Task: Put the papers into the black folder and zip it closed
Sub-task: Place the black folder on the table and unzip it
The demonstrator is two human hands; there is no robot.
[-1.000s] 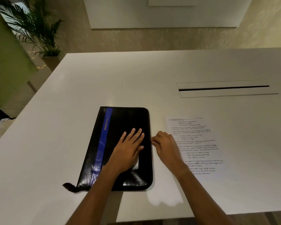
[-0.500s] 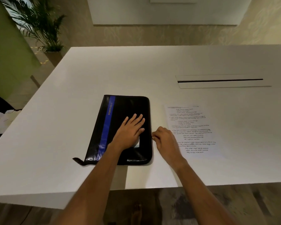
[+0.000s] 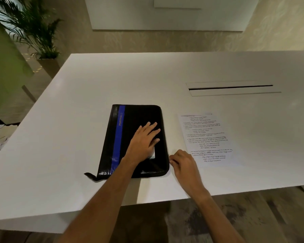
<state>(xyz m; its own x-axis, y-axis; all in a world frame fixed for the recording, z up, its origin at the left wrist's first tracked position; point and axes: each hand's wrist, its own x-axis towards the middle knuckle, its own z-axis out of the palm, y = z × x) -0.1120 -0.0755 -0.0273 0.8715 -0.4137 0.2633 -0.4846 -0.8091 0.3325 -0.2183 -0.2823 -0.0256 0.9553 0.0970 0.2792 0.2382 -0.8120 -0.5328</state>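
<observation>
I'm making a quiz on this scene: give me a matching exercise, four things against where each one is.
Things:
1. left hand
2. right hand
3. paper
4. plant

Places:
A. on the floor past the table's far left corner
B. flat on the folder
C. at the folder's right edge
D. on the table, right of the folder

Pairs: 1-B, 2-C, 3-D, 4-A

One head cam, looks fwd & down, close over white table (image 3: pixel 77 137) near edge

Black folder (image 3: pixel 140 118) with blue stripe, white table (image 3: pixel 77 120), white printed papers (image 3: pixel 207 137)
</observation>
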